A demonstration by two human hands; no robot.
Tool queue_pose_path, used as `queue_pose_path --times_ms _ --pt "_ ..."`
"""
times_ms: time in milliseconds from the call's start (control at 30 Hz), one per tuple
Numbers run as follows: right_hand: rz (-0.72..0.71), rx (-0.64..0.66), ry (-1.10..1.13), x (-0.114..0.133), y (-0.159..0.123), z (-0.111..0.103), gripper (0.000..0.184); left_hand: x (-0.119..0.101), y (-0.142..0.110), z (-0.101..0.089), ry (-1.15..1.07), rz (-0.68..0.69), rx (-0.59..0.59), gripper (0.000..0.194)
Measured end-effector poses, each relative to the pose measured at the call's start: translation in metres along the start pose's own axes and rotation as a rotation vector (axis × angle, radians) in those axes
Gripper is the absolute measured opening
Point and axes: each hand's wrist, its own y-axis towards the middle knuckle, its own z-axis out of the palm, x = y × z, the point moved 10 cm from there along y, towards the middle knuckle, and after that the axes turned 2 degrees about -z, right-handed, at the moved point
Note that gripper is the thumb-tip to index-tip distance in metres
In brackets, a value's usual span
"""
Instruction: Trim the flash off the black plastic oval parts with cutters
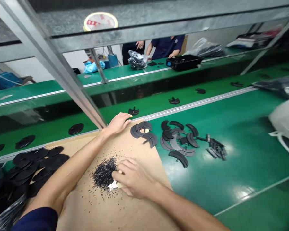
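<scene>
My left hand (119, 123) reaches over the far edge of the bench, its fingers stretched out and a yellow covering on one fingertip. Just past those fingertips, apart from them, a curved black part with a stem (134, 111) lies on the green conveyor belt (154, 102). My right hand (132, 178) is closed at the right side of a pile of tiny black pieces (104, 173); what its curled fingers hold is hidden. Beside its fingertips lies a small white scrap (113, 185). Brown cardboard (135, 211) is under the pile.
Round black discs (50, 160) are heaped at left. Curved black parts (179, 144) and slim black pieces (216, 149) lie on the green bench (231, 118). A metal post (69, 80) stands by my left arm. Two people work beyond the belt, near a black tray (184, 62).
</scene>
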Motion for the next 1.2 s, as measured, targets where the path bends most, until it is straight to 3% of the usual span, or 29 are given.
queue_pose_path --times_ms 100,200,400,467,567,633,700,767,867,933,1067,1133,1200 --pt "-0.014 0.01 -0.027 0.001 -0.002 0.0 0.027 -0.007 0.049 0.021 -0.018 -0.097 0.035 0.036" --pt "-0.034 -0.032 -0.065 0.003 -0.003 -0.005 0.021 0.001 0.071 0.033 -0.02 -0.216 0.073 0.034" --pt "0.005 -0.054 -0.076 0.006 -0.003 -0.01 0.016 0.03 0.06 0.027 -0.009 -0.392 0.049 0.026" --pt "0.023 -0.087 -0.072 0.007 -0.003 -0.012 0.01 0.033 0.057 0.017 -0.041 -0.42 -0.002 0.021" --pt "0.072 -0.156 -0.065 0.004 -0.005 -0.016 0.007 0.029 0.049 -0.01 -0.12 -0.415 -0.12 0.033" --pt "0.129 -0.216 -0.031 -0.002 -0.008 -0.019 0.009 0.024 0.032 -0.036 -0.168 -0.386 -0.19 0.035" --pt "0.219 -0.296 0.063 -0.013 -0.012 -0.022 0.011 0.016 0.0 -0.064 -0.239 -0.325 -0.243 0.029" --pt "0.348 -0.42 0.251 -0.03 -0.02 -0.027 0.016 0.002 -0.047 -0.092 -0.433 -0.19 -0.299 0.021" --pt "0.55 -0.641 0.611 -0.057 -0.035 -0.029 0.031 -0.014 -0.124 -0.109 -0.485 -0.143 -0.244 0.013" --pt "0.599 -0.686 0.864 -0.066 -0.036 -0.022 0.035 -0.032 -0.166 -0.108 -0.527 -0.084 -0.213 0.016" --pt "0.558 -0.463 1.264 -0.057 -0.017 0.0 0.04 -0.074 -0.207 -0.086 -0.669 0.004 -0.145 0.025" --pt "0.628 -0.412 1.279 -0.059 -0.015 0.005 0.042 -0.084 -0.212 -0.085 -0.681 0.032 -0.182 0.022" --pt "0.69 -0.373 1.196 -0.065 -0.012 0.006 0.039 -0.08 -0.215 -0.087 -0.632 0.043 -0.18 0.021"
